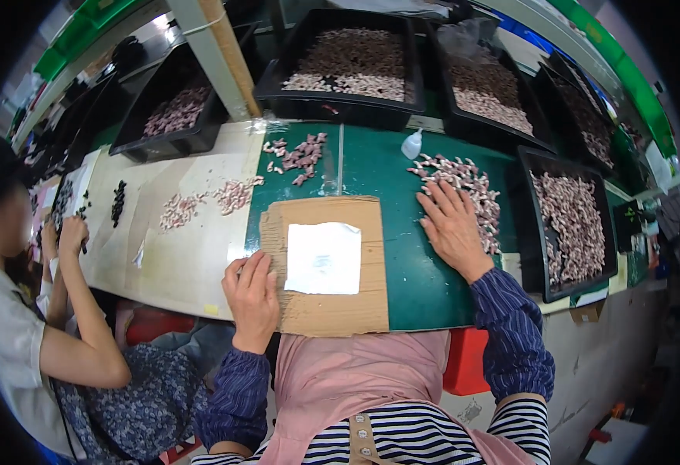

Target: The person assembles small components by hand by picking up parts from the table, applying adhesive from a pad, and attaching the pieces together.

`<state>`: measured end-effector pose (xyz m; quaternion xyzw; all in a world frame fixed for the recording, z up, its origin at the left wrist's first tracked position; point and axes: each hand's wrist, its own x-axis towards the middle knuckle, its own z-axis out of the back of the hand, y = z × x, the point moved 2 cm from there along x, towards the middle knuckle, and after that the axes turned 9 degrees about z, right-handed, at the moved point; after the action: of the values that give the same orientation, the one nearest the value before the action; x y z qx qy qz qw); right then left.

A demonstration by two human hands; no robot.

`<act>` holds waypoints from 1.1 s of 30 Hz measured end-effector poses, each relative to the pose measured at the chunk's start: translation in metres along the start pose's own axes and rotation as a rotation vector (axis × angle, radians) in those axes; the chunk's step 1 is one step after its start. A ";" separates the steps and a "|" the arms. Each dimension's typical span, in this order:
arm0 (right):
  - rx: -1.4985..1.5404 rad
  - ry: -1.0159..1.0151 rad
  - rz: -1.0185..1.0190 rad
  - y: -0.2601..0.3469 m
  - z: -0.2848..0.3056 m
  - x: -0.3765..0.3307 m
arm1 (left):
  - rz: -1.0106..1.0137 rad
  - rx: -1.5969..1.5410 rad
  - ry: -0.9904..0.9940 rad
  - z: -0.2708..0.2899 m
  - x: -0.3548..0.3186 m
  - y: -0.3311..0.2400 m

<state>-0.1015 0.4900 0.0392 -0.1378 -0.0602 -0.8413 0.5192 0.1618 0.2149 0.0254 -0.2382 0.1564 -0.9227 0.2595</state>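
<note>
Small pink-and-white pieces (pixel 485 203) are remaining loose under the spread-fingered right hand (pixel 456 229), others filling a black tray (pixel 531 232); the half-curled left hand (pixel 252 298) is touching brown cardboard (pixel 374 267).

Long tabletop, two surfaces meeting edge to edge: a deep-green smooth section (pixel 421 302) at centre and right, a cream, scuffed section (pixel 224 159) at left. One pale slanting post (pixel 204 54) behind the far edge, faced with a brown wooden strip (pixel 236 62). Overhead, at upper right, a bright-green curved-looking rail (pixel 631 77) above a pale grey beam (pixel 569 35); a similar bright-green length (pixel 76 46) at upper left. One red stool (pixel 465 364), partly hidden, below the near edge. Grey floor (pixel 580 372), stained and scuffed, at right. White glare of light (pixel 171 33) at upper left; outer background blurred.
</note>
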 end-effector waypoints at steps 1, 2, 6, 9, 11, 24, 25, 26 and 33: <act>0.005 0.002 0.008 -0.004 0.000 -0.001 | -0.009 0.002 0.002 -0.001 0.002 -0.004; 0.009 0.004 0.016 -0.008 0.001 -0.001 | -0.020 0.004 0.004 -0.003 0.004 -0.007; 0.006 0.006 0.015 -0.025 0.004 -0.005 | -0.042 -0.004 0.016 -0.013 0.015 -0.025; 0.020 0.003 0.002 -0.039 0.005 -0.010 | -0.033 -0.029 0.020 -0.026 0.023 -0.041; 0.055 0.006 -0.029 -0.046 0.006 -0.014 | -0.033 -0.079 0.018 -0.029 0.030 -0.053; 0.219 -0.009 -0.061 -0.040 0.019 -0.014 | 0.004 -0.163 0.011 -0.071 0.204 0.012; 0.227 -0.048 -0.064 -0.037 0.024 -0.012 | 0.048 -0.156 0.062 -0.075 0.207 0.015; 0.234 -0.088 -0.065 -0.034 0.030 -0.009 | 0.043 -0.160 0.064 -0.078 0.210 0.018; 0.594 -0.195 0.122 0.018 0.042 0.091 | 0.018 -0.171 -0.018 -0.109 0.214 0.011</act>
<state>-0.1165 0.4141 0.1052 -0.0637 -0.3442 -0.7371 0.5781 -0.0513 0.1059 0.0060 -0.2664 0.2346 -0.9015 0.2477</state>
